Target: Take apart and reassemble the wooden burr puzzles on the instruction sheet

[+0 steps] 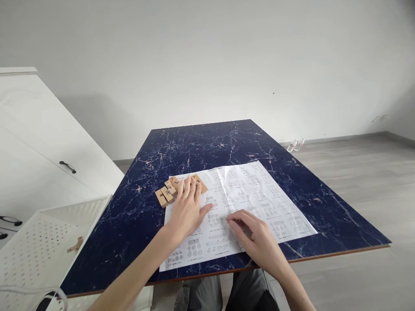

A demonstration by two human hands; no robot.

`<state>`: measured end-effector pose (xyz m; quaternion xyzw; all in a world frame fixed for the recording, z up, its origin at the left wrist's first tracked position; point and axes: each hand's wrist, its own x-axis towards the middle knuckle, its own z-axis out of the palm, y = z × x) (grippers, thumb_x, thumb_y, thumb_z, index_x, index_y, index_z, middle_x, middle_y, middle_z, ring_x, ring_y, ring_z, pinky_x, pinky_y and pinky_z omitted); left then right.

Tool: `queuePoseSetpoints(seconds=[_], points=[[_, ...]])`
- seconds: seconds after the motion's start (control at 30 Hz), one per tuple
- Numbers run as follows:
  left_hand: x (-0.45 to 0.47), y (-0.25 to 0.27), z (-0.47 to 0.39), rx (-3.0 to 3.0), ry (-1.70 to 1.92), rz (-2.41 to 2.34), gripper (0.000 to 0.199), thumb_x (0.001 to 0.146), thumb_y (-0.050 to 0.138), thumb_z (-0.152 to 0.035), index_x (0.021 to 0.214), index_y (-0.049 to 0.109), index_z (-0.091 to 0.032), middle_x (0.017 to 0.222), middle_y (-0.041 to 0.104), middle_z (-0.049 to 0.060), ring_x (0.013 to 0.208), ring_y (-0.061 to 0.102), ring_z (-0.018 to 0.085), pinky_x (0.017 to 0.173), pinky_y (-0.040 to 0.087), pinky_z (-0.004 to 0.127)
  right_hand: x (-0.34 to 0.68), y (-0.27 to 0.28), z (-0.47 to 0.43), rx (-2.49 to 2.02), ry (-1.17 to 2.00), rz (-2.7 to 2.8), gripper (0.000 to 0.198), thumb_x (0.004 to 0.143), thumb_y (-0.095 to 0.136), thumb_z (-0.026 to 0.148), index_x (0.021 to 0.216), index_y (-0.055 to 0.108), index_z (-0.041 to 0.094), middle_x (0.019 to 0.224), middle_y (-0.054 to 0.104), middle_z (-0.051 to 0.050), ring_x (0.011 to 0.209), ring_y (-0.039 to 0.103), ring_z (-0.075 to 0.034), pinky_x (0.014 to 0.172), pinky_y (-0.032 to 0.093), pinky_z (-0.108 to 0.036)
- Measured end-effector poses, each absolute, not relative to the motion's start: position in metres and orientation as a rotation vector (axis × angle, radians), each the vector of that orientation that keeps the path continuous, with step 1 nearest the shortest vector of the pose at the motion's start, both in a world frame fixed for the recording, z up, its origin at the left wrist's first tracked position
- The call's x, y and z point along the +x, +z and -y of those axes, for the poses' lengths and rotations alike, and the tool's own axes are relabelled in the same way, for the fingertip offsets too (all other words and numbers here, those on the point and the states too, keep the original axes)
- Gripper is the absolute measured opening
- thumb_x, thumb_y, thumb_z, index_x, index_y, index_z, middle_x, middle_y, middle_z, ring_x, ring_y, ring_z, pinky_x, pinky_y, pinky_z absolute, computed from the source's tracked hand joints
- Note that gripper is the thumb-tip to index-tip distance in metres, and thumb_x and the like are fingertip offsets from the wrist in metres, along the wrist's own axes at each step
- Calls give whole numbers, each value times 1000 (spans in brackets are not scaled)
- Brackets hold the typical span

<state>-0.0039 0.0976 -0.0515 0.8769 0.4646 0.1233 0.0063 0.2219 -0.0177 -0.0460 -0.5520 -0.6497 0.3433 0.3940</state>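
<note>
A printed instruction sheet [249,194] with rows of small diagrams lies creased on the blue marbled table. Over its left part rests my left hand [188,203], fingers stretched out and touching flat wooden puzzle pieces [201,183], which it partly covers. Several notched wooden blocks [166,195] sit beside those fingertips, at the sheet's upper left edge. My right hand [254,233] lies on the lower middle of the sheet, thumb and index fingertips pressed together; whether anything is between them cannot be made out.
The dark blue table [201,142] has a wooden front edge close to my legs. At left stand a white cabinet [48,142] and a perforated white bin [29,242] with a wooden piece [75,245] in it. A white object [295,144] shows beyond the right edge.
</note>
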Motion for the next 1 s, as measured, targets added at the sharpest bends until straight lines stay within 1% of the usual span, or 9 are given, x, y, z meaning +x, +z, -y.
queuePoseSetpoints(seconds=[0.17, 0.27, 0.4, 0.47, 0.63, 0.7, 0.8, 0.9, 1.0], points=[[7, -49, -74, 2802, 370, -1315, 91, 107, 35, -73, 172, 28, -8, 176, 32, 22, 167, 14, 42, 135, 20, 67, 222, -47, 18, -1380, 855, 1644, 29, 112, 49, 41, 111, 73, 25, 106, 76, -8, 85, 71, -23, 69, 55, -34], [9, -47, -64, 2817, 347, -1252, 92, 108, 37, -72, 172, 25, -7, 177, 26, 24, 167, 15, 41, 135, 23, 65, 222, -50, 16, -1357, 856, 1645, 29, 112, 49, 39, 112, 74, 25, 108, 76, -8, 92, 73, -24, 75, 57, -35], [8, -45, -54, 2798, 350, -1168, 90, 108, 40, -70, 175, 15, -16, 179, 20, 20, 167, 14, 40, 134, 27, 65, 223, -53, 16, -1359, 845, 1649, 28, 112, 49, 41, 109, 73, 25, 110, 76, -9, 95, 74, -25, 79, 59, -35], [8, -45, -48, 2794, 351, -1148, 89, 108, 41, -69, 176, 13, -19, 179, 19, 18, 167, 13, 40, 134, 27, 64, 224, -54, 16, -1371, 840, 1650, 28, 112, 50, 41, 110, 73, 25, 111, 76, -9, 97, 74, -26, 79, 59, -36], [7, -47, -41, 2778, 433, -1156, 80, 111, 41, -61, 176, 13, -23, 180, 23, 14, 168, 13, 39, 135, 27, 63, 224, -54, 16, -1371, 850, 1653, 30, 112, 49, 43, 111, 73, 25, 112, 76, -10, 101, 73, -27, 78, 59, -36], [5, -49, -44, 2736, 458, -1178, 83, 111, 43, -61, 176, 7, -26, 181, 19, 13, 168, 14, 38, 134, 30, 60, 224, -53, 16, -1366, 857, 1651, 31, 112, 49, 44, 111, 73, 25, 111, 76, -10, 98, 73, -27, 76, 58, -36], [0, -49, -56, 2623, 444, -1253, 93, 108, 45, -69, 176, -2, -28, 182, 16, 13, 168, 17, 37, 133, 33, 58, 223, -52, 17, -1361, 855, 1643, 30, 112, 49, 43, 110, 73, 25, 109, 75, -9, 96, 72, -26, 78, 57, -36], [-6, -48, -70, 2529, 376, -1298, 100, 102, 49, -77, 176, 6, -26, 181, 20, 15, 168, 18, 39, 132, 31, 59, 223, -52, 17, -1370, 851, 1650, 31, 112, 48, 43, 111, 73, 25, 109, 75, -8, 92, 72, -24, 76, 56, -35], [-11, -47, -79, 2491, 398, -1297, 98, 99, 53, -79, 175, 16, -28, 179, 29, 15, 166, 25, 40, 130, 34, 59, 223, -52, 17, -1389, 848, 1674, 33, 113, 47, 45, 112, 73, 25, 109, 76, -9, 90, 71, -24, 73, 56, -35]])
